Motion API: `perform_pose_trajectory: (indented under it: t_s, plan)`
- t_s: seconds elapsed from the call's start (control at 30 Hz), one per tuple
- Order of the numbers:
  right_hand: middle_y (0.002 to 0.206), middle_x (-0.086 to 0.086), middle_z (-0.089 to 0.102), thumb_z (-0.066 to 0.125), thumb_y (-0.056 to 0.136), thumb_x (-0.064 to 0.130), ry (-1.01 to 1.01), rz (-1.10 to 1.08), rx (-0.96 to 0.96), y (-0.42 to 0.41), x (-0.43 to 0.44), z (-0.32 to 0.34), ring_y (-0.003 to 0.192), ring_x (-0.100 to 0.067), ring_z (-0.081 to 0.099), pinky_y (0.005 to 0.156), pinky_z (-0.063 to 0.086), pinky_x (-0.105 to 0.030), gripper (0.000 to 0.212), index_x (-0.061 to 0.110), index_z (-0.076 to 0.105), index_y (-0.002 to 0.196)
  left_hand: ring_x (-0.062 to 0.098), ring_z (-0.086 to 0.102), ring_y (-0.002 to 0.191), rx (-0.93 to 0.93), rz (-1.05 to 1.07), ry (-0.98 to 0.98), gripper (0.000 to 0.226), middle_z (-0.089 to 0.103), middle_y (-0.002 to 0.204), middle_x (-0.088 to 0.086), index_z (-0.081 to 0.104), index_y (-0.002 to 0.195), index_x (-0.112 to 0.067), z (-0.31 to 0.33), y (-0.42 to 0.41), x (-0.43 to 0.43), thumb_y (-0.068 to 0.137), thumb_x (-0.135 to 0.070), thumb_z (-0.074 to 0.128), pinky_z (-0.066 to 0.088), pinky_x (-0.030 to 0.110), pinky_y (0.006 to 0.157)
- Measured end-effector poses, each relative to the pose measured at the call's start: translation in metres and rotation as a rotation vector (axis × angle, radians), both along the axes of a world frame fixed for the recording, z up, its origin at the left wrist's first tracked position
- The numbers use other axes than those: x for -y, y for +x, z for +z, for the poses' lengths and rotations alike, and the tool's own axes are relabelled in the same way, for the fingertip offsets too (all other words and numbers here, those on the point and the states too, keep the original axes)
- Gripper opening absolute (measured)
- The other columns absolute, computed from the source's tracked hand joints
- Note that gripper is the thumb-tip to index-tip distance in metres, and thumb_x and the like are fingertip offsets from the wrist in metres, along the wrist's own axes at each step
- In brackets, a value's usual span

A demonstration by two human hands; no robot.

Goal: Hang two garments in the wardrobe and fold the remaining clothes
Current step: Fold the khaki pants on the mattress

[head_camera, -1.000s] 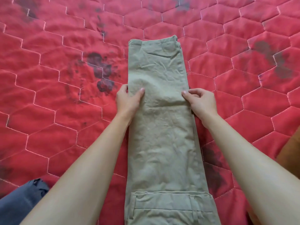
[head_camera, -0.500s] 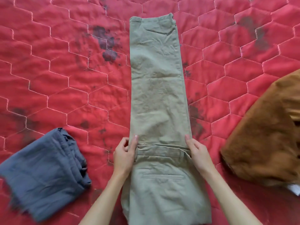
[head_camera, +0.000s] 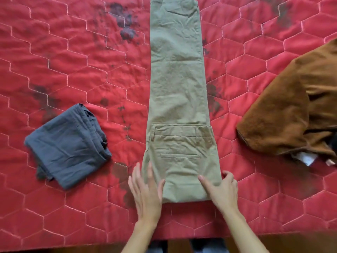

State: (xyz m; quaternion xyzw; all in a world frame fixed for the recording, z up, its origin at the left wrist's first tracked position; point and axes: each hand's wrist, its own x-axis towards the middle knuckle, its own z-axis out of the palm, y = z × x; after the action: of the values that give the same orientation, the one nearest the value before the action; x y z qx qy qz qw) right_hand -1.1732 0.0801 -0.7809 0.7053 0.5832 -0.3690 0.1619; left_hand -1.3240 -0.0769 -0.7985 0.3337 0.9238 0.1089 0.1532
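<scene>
obstacles: grey folded garment (head_camera: 67, 147) left, brown garment (head_camera: 284, 114) right | free: bare quilt (head_camera: 124, 84) strips beside khaki trousers (head_camera: 177, 88)

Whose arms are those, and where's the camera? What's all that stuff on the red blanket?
No machine here, just a person folding clothes. The camera sits on their head and looks down, so you see their own two arms reaching in from the bottom. Everything lies on a red quilted bedcover. In the middle are long khaki trousers, their waist end folded over the legs. The left hand rests flat on the near left corner. The right hand has its thumb on top and its fingers curled at the right edge. On the left sits a folded grey-blue garment. On the right, a brown garment lies loosely heaped.
</scene>
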Motion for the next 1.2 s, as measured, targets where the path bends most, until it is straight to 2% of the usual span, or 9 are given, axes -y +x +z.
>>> perform_pose_trajectory:
  t_s: [0.1, 0.2, 0.33, 0.47, 0.63, 0.77, 0.9, 1.07, 1.2]
  plan:
    - [0.124, -0.019, 0.059, 0.069, 0.076, 0.067, -0.084, 0.031, -0.031, 0.017, 0.009, 0.002, 0.118, -0.038, 0.053, 0.098, 0.043, -0.046, 0.076, 0.01, 0.048, 0.123, 0.034, 0.024, 0.15, 0.034, -0.463, 0.074, 0.063, 0.028, 0.161, 0.018, 0.047, 0.147, -0.02, -0.004, 0.011, 0.005, 0.093, -0.046, 0.064, 0.031, 0.063, 0.111]
    - [0.121, -0.017, 0.061, 0.068, 0.083, 0.057, 0.038, 0.247, -0.001, 0.025, 0.001, 0.009, 0.112, -0.038, 0.056, 0.09, 0.047, -0.045, 0.068, 0.009, 0.048, 0.126, 0.031, 0.011, 0.154, 0.097, -0.715, -0.12, 0.099, 0.014, 0.166, 0.015, 0.026, 0.157, -0.021, -0.007, 0.006, 0.013, 0.08, -0.075, 0.058, 0.024, 0.062, 0.116]
    - [0.136, -0.023, 0.049, 0.084, 0.071, 0.036, 0.439, 0.762, -0.133, 0.016, 0.005, 0.014, 0.12, -0.041, 0.052, 0.098, 0.046, -0.047, 0.087, 0.003, 0.045, 0.141, 0.031, 0.024, 0.15, -0.009, -0.82, -0.231, 0.082, 0.029, 0.161, 0.015, 0.033, 0.155, -0.016, -0.012, -0.017, 0.008, 0.08, -0.026, 0.066, 0.034, 0.066, 0.107]
    - [0.148, -0.02, 0.048, 0.094, 0.043, 0.045, 0.306, 1.211, -0.19, 0.006, 0.019, 0.015, 0.136, -0.035, 0.047, 0.112, 0.027, -0.042, 0.107, 0.004, 0.056, 0.134, 0.031, 0.056, 0.13, -0.068, -0.913, -0.087, 0.061, 0.058, 0.141, 0.014, 0.061, 0.132, -0.006, -0.01, -0.03, 0.001, 0.071, -0.006, 0.058, 0.053, 0.052, 0.093]
    - [0.111, -0.012, 0.067, 0.091, 0.02, 0.007, 0.156, 1.214, -0.015, -0.004, 0.025, 0.026, 0.1, -0.029, 0.068, 0.083, 0.054, -0.036, 0.09, 0.007, 0.067, 0.106, 0.029, 0.069, 0.104, 0.172, -0.917, -0.105, 0.041, 0.072, 0.112, 0.005, 0.065, 0.11, -0.01, 0.026, -0.043, -0.015, 0.077, -0.013, 0.04, 0.059, 0.038, 0.075]
    - [0.11, -0.007, 0.064, 0.069, 0.073, 0.01, -0.11, 1.264, -0.023, -0.023, 0.008, 0.071, 0.103, -0.033, 0.064, 0.074, 0.042, -0.037, 0.035, 0.018, 0.053, 0.103, 0.019, 0.061, 0.082, 0.584, -0.792, -0.362, 0.013, 0.068, 0.089, 0.001, 0.058, 0.096, -0.024, 0.07, -0.061, -0.025, 0.086, -0.022, 0.051, 0.045, 0.033, 0.068]
    - [0.099, -0.006, 0.066, 0.054, 0.074, 0.017, -0.311, 1.229, -0.129, -0.042, -0.039, 0.115, 0.096, -0.032, 0.061, 0.069, 0.045, -0.034, 0.025, 0.018, 0.059, 0.099, 0.005, 0.057, 0.064, 0.946, -0.629, -0.424, 0.017, 0.068, 0.073, -0.001, 0.058, 0.074, -0.016, 0.123, -0.087, -0.056, 0.083, -0.028, 0.065, 0.048, 0.033, 0.061]
    - [0.085, 0.0, 0.063, 0.063, 0.077, 0.04, -0.119, 1.121, -0.159, -0.077, -0.105, 0.133, 0.084, -0.026, 0.056, 0.066, 0.041, -0.034, 0.022, 0.022, 0.052, 0.082, 0.005, 0.046, 0.057, 0.672, -0.514, -0.318, 0.046, 0.052, 0.06, -0.011, 0.063, 0.071, -0.015, 0.122, -0.153, -0.1, 0.075, -0.058, 0.076, 0.041, 0.033, 0.057]
    - [0.101, -0.005, 0.068, 0.06, 0.083, 0.039, 0.104, 0.955, -0.201, -0.107, -0.138, 0.102, 0.099, -0.03, 0.061, 0.075, 0.048, -0.039, 0.032, 0.017, 0.059, 0.106, 0.016, 0.047, 0.06, 0.352, -0.408, -0.174, 0.053, 0.052, 0.06, -0.006, 0.047, 0.061, -0.018, 0.098, -0.179, -0.136, 0.075, -0.061, 0.074, 0.036, 0.037, 0.059]
